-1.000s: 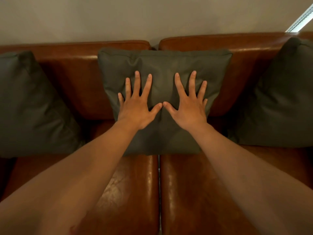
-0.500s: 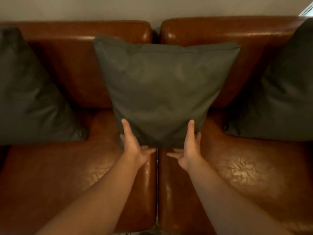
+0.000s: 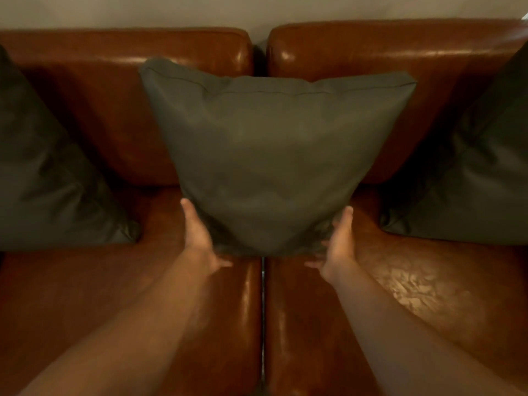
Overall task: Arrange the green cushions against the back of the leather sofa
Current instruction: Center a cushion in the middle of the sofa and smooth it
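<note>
A dark green middle cushion [image 3: 271,155] stands upright over the gap between the two seats of the brown leather sofa [image 3: 114,281], its top edge leaning on the backrest [image 3: 371,52]. My left hand [image 3: 197,235] cups its lower left corner and my right hand [image 3: 340,241] cups its lower right corner, fingers partly hidden under the fabric. A second green cushion [image 3: 51,181] leans at the far left. A third green cushion [image 3: 468,181] leans at the far right.
A pale wall [image 3: 257,10] rises behind the sofa. Bare leather seat shows between the cushions and in front of them, with a narrow seam [image 3: 263,324] running between the two seat pads.
My hands left the cushion's front face, where they pressed flat, and dropped to its two bottom corners. The view has come closer to the middle cushion.
</note>
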Demonstrator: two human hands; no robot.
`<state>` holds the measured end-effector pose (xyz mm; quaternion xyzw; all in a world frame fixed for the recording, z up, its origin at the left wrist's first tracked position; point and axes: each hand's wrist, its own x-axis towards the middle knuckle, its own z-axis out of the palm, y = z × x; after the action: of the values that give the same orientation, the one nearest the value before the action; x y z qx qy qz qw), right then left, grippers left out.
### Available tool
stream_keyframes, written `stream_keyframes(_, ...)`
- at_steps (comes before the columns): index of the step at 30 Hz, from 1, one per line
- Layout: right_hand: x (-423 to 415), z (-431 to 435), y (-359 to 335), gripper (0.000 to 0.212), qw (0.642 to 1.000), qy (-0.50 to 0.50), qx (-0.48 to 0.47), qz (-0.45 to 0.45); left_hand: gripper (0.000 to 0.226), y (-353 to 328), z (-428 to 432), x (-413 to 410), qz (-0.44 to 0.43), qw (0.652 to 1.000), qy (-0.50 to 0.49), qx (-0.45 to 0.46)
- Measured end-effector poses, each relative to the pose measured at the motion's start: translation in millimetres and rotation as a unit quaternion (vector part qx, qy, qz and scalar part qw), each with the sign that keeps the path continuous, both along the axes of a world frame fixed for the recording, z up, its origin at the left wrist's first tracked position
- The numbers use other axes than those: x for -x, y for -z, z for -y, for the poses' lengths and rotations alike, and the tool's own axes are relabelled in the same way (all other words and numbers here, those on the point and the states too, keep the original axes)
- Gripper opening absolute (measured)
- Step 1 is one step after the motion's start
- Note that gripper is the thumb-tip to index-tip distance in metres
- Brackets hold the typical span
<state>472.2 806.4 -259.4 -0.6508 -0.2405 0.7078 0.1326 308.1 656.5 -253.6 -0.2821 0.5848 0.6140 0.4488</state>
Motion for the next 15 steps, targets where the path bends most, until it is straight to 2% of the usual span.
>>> stream_keyframes(1, -1, -9, -2, 0.085, 0.999, -0.009, -0.036, 0.032, 0.107, 0, 3, 10, -0.007, 1.000, 0.000, -0.005)
stream_keyframes(3, 6, -26, -8, 0.083, 0.995, -0.039, -0.087, 0.036, 0.103, -9, 2, 27, -0.031, 1.000, -0.003, 0.002)
stream_keyframes(5, 17, -35, -11, 0.089, 0.995, -0.055, -0.077, 0.019, 0.098, -24, -9, 35, -0.057, 0.998, 0.013, 0.018)
stream_keyframes(8, 18, -32, -16, 0.083, 0.995, -0.072, -0.068, -0.009, 0.096, -35, -18, 27, -0.072, 0.997, 0.029, -0.009)
stream_keyframes(12, 15, -15, -10, 0.071, 0.984, -0.105, -0.142, -0.023, 0.089, -28, -15, 10, -0.140, 0.990, -0.001, -0.008)
stream_keyframes(15, 21, -23, -12, 0.067, 0.975, -0.109, -0.193, -0.031, 0.084, -32, -16, 4, -0.148, 0.989, -0.020, -0.014)
